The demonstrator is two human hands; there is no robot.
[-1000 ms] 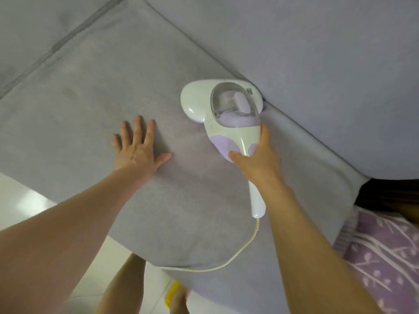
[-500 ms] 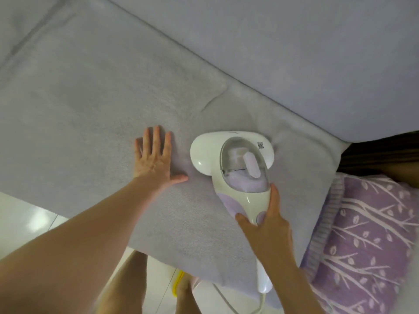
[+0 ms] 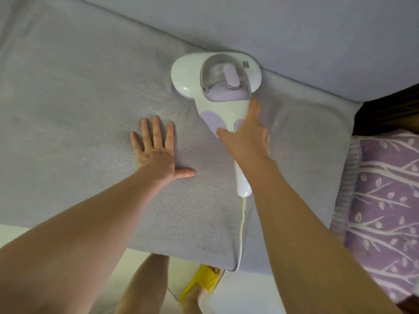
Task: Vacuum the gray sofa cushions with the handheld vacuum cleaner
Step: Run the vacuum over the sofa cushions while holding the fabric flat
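Gray seat cushion (image 3: pixel 68 132) fills the frame. Right hand (image 3: pixel 246 137) grasps the vacuum (image 3: pixel 217 87) by its handle, head up center against the back cushion (image 3: pixel 294 30). Left hand (image 3: pixel 156 150) presses flat, fingers spread, likely keeping the fabric taut.

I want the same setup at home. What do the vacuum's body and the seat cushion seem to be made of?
Handheld vacuum: looks like hard glossy plastic, white with lilac patches; a highlight glints on its head, and the dust cup looks like clear plastic. Seat cushion: apparently a woven gray fabric, matte, with a fine ribbed texture; it creases faintly near the left hand pressing on it.
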